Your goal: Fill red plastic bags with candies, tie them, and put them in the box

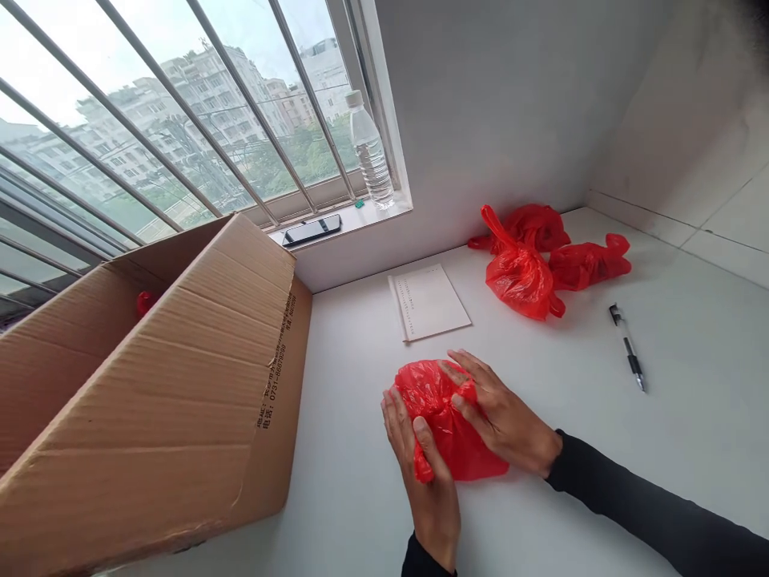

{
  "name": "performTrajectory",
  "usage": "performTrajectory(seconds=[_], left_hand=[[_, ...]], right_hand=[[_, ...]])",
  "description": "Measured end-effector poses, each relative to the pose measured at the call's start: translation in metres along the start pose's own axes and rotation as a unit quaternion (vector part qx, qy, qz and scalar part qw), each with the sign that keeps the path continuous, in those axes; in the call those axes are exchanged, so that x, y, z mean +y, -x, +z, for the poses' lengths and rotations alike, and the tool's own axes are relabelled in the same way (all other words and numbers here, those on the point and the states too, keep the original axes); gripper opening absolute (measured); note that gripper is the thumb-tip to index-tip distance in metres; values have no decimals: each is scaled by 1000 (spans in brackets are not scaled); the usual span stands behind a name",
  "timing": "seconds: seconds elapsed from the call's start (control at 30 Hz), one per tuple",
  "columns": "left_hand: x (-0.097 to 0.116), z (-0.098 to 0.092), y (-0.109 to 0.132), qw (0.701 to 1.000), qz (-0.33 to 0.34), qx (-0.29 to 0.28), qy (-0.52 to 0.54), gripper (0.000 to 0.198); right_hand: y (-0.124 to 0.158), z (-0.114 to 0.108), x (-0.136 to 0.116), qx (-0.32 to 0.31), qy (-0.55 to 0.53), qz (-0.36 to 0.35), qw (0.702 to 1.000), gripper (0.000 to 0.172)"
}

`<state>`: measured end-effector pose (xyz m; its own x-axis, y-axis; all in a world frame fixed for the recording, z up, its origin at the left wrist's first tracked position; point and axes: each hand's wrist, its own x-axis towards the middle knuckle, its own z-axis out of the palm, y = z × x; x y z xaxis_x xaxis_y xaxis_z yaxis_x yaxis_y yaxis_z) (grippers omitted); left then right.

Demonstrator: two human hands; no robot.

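Observation:
A knotted red plastic bag point(448, 445) with something bulky inside sits on the white tabletop in front of me. My left hand point(424, 469) cups its left side, fingers along the edge and thumb on top near one tied end. From the right, my right hand point(498, 413) holds the same bag, fingers over its far side and thumb close to the knot. The bag lies between both palms, and its contents are hidden.
An open cardboard box point(198, 385) with something red inside stands at left. Behind the bag lies a white notepad point(436, 303). More red bags point(522, 276) sit by the wall, with a pen point(628, 349) at right. The sill holds a phone point(312, 230) and a water bottle point(372, 164).

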<state>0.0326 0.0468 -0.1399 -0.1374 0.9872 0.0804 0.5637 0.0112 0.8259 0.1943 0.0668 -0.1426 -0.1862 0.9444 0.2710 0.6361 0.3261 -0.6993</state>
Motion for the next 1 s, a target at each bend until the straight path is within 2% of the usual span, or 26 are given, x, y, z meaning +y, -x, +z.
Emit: performTrajectory(seconds=[0.1,0.2,0.27,0.37,0.47,0.53,0.63,0.83,0.93,1.0], left_hand=[[-1,14,-8,1000,9,-14,-13,61],[-4,25,-15,999,23,-13,-27,60],[-5,25,-17,999,33,-15,-33,59],[-3,9,-20,999,40,-16,-32,56],[0,-18,-27,998,49,12,-38,50],[1,-35,-32,996,64,28,-52,46],[-1,-52,-39,993,79,32,-79,42],[-13,-65,-53,997,32,26,-70,45],[-9,-67,-55,999,-34,12,0,49],[-2,-67,-51,994,-76,-22,70,52]], right_hand=[[2,16,3,-60,16,-17,998,55],[7,30,3,-63,23,-18,998,54],[9,31,2,-60,3,-14,998,54],[10,17,-3,-51,-77,15,996,54],[12,-6,-12,-11,-160,79,984,48],[15,-19,-17,7,-181,117,976,45],[22,-26,-20,-6,-175,135,975,39],[30,-18,-17,-6,-134,141,981,39],[30,-18,-20,-13,-142,142,980,39],[29,-19,-24,-15,-160,150,975,39]])
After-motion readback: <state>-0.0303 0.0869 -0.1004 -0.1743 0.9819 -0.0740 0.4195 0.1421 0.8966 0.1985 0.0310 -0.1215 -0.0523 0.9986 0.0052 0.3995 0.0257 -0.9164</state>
